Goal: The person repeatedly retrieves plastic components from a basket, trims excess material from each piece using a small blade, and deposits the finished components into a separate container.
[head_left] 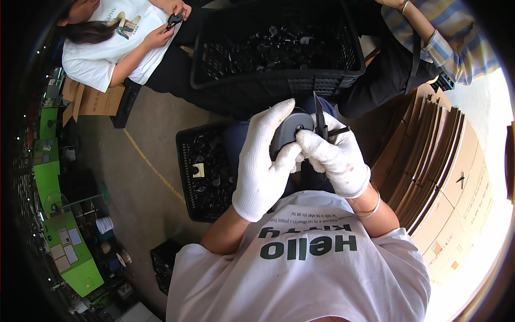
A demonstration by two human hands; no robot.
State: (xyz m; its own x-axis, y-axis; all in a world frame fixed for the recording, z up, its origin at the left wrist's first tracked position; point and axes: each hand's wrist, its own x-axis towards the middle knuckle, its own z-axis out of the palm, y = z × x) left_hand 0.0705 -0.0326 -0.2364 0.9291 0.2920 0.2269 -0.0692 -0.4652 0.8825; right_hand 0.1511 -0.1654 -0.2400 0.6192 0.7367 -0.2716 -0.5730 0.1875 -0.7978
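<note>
In front of my chest, my left hand [263, 166], in a white knitted glove, is closed around a rounded black plastic part [289, 130] with a small hole near its middle. My right hand [335, 158], gloved the same way, is closed on what looks like a black-handled knife [320, 121]. Its narrow pointed blade sticks up away from me, beside the part. The thumb of that hand presses on the part near the hole. My right fingers hide much of the handle.
A large black crate [279, 80] of small black parts stands ahead; a smaller crate [185, 177] of parts sits left of my legs. Flattened cardboard boxes [456, 177] are stacked at the right. One co-worker [115, 43] handles a black part; another [445, 37] sits far right.
</note>
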